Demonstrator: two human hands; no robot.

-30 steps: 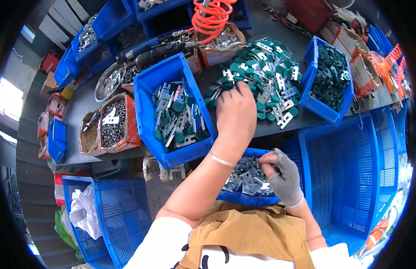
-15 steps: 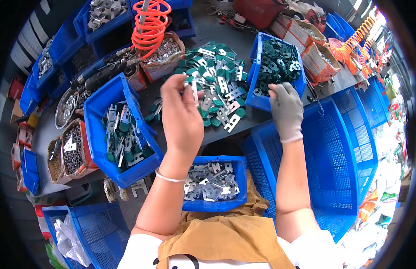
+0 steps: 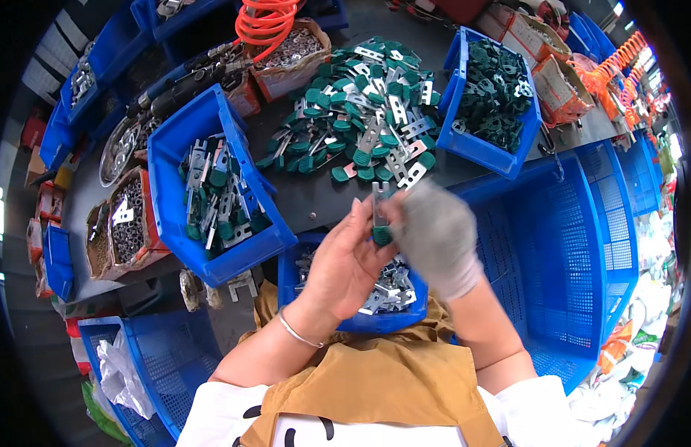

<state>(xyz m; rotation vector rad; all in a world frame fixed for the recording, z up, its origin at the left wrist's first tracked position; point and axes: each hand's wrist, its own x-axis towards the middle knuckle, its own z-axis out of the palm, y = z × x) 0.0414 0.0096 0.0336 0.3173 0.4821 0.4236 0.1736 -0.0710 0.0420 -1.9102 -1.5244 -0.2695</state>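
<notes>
Over the front edge of the bench, my bare left hand [image 3: 344,261] holds a flat slotted metal piece with a green end [image 3: 380,212] upright by its lower part. My gloved right hand [image 3: 441,232], smeared by motion, has its fingers bent in at the upper part of that piece. Whatever those fingers pinch is hidden. Just below both hands, a small blue bin [image 3: 382,323] holds loose bare metal plates. Beyond them, a heap of similar green-ended metal pieces [image 3: 360,112] lies on the bench.
A blue bin [image 3: 479,153] of dark green clips stands right of the heap. Another blue bin [image 3: 248,259] with green-ended pieces stands at left, beside cardboard boxes of small metal parts [image 3: 129,242]. Large blue crates [image 3: 543,253] fill the right side. An orange coiled hose [image 3: 265,26] hangs above.
My right hand has left the bin of green clips and come to my left hand. My left hand has lowered from beside the heap with the metal piece. The view has shifted.
</notes>
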